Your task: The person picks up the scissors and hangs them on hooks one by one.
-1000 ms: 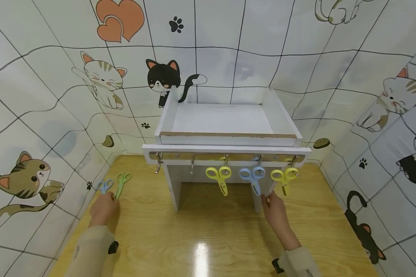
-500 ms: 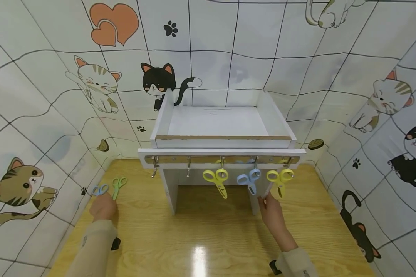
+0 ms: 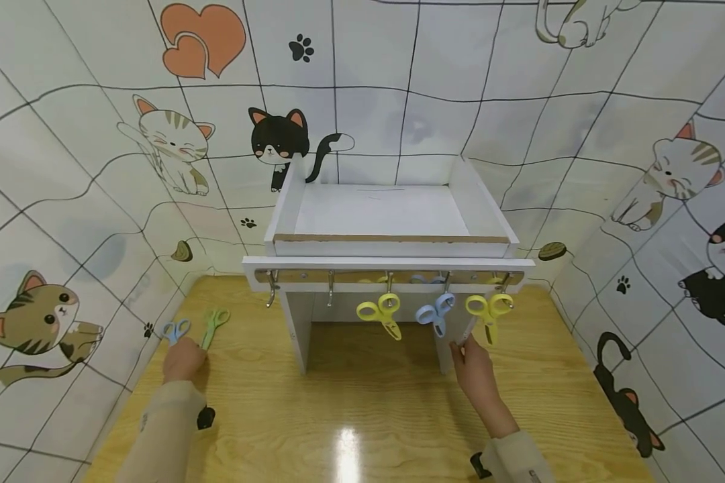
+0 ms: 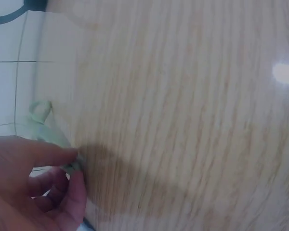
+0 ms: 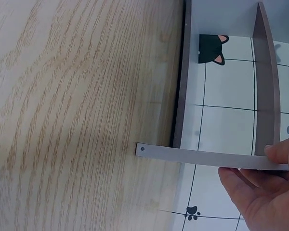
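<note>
My left hand (image 3: 184, 360) is at the left side of the table, pinching the lower end of the green scissors (image 3: 216, 318) between thumb and finger. Just left of them are blue scissors (image 3: 176, 330). My right hand (image 3: 476, 367) pinches the front edge of the right side panel (image 5: 202, 158) of a white hook rack (image 3: 393, 265), thumb on one face and fingers on the other. From the rack's hooks hang yellow scissors (image 3: 380, 314), another pair of blue scissors (image 3: 436, 312) and a second yellow pair (image 3: 489, 312). The two leftmost hooks (image 3: 331, 288) carry nothing.
An open white tray (image 3: 380, 208) forms the rack's top. The rack stands on a wood-grain table (image 3: 374, 409). Cat-printed tile walls (image 3: 374, 54) close in the back and both sides.
My left hand and the green scissors have shifted slightly right, and the scissors lean more to the right. The left yellow pair has swung a little on its hook. My right hand keeps its grip.
</note>
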A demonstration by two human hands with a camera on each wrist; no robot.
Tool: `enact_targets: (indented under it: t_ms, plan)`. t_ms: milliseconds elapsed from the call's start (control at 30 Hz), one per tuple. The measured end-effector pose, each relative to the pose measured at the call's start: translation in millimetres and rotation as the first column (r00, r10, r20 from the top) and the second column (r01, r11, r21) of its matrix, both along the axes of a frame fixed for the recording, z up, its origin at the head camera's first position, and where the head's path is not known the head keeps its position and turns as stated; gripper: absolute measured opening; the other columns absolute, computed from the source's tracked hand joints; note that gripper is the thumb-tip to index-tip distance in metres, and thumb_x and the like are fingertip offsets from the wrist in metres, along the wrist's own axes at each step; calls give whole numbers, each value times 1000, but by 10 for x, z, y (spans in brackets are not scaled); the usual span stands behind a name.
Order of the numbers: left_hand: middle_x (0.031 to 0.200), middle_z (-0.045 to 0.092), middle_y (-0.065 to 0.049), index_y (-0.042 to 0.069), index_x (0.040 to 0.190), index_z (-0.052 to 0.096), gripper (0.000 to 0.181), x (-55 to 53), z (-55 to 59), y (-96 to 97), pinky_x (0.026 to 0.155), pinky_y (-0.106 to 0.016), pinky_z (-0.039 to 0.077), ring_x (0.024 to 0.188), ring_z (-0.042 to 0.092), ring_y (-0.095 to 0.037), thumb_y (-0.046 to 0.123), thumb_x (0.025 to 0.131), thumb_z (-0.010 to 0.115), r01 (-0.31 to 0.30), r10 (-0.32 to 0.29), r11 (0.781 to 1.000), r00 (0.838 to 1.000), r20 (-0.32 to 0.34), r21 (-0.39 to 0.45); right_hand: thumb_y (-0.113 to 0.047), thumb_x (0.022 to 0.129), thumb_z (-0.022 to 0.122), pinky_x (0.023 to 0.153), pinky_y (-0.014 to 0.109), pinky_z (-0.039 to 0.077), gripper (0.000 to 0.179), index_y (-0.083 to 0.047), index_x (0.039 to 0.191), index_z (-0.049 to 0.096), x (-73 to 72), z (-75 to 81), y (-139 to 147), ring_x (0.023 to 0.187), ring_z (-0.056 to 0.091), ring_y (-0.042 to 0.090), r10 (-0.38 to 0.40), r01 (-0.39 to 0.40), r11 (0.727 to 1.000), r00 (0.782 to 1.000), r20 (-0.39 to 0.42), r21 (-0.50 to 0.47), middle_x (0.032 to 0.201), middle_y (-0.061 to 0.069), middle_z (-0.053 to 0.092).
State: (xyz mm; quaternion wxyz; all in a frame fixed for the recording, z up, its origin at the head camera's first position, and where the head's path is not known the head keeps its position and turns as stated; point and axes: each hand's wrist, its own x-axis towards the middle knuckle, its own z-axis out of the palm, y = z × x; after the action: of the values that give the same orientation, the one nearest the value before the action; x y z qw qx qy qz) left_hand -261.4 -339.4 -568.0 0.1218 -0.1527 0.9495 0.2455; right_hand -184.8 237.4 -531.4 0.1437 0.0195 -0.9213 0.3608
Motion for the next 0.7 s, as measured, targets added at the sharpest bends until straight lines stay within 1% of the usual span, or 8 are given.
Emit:
enact_targets:
  t_ms: [67,200,267,333,433,567,633,700]
  plan:
    - [94,66,-32,-18,104,62,33,2,3,-10,65,-45,53,78,61,-39,10,89,52,28,-28,1000,999,-34,11,-4,101,53,68,48,60,22,8,120,53,-2,-7,0,93,71,44,-2,2,1000,1000,-4,2,109,32,68]
    - [114,65,-32,-15,119,60,41,4,-12,-22,82,-51,53,97,63,-45,14,89,61,24,-19,998,996,-82,66,-5,101,53,69,48,60,23,7,120,53,-9,-15,-4,93,71,44,1,-1,1000,1000,4,3,109,31,68]
    - [101,69,-28,-18,123,54,44,9,-26,-28,79,-43,55,86,68,-33,13,92,61,-20,38,970,997,-71,243,-5,101,53,69,47,60,23,7,120,53,-11,-16,-5,93,71,44,6,-6,1000,1000,10,4,110,31,68]
    - [88,71,-19,-20,130,47,48,23,-23,-20,74,-34,58,75,70,-19,10,95,60,-62,90,904,995,-48,423,-5,101,53,68,46,60,23,7,120,53,-8,-13,-10,92,71,43,12,-12,1000,1000,2,6,109,31,68]
    - [83,68,2,-20,140,34,56,53,21,29,67,-22,59,67,66,-3,9,98,58,-125,161,755,987,3,643,-4,101,53,65,44,60,21,8,118,53,4,4,-16,87,72,40,16,-16,1000,1000,-11,15,106,31,69]
    - [86,63,12,-13,143,33,56,93,160,145,75,-20,59,74,64,2,14,100,59,-120,189,658,982,-9,744,-4,101,53,60,40,57,18,8,115,54,6,21,-15,81,71,36,16,-15,1000,1000,-23,19,103,30,69]
    - [85,62,15,-7,138,39,48,113,258,208,79,-19,58,77,64,3,14,100,59,-96,200,600,979,-33,794,-4,101,54,60,40,56,18,8,114,55,1,16,-12,81,71,36,13,-13,1000,1000,-28,18,103,30,69]
    - [88,61,16,2,130,46,34,143,386,270,82,-18,58,80,64,3,13,100,58,-47,192,564,979,-75,824,-4,101,54,61,43,56,17,8,113,55,-5,5,-10,82,71,38,9,-9,1000,999,-32,20,103,30,69]
